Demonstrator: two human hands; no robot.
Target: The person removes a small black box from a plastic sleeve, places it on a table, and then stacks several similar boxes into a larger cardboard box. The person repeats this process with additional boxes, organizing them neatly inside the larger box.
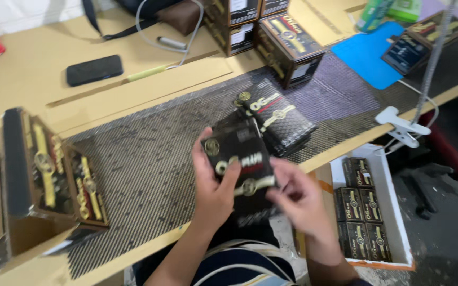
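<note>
The left hand and the right hand are both gripping 1 flat black box with gold marks, just above the table's near edge. The left thumb is pressing on its front. More flat boxes are lying at 1 o'clock on the dark mat. A white tray of small boxes is sitting at 3 o'clock. Holding the edges firmly with both hands is probably keeping the box from slipping.
</note>
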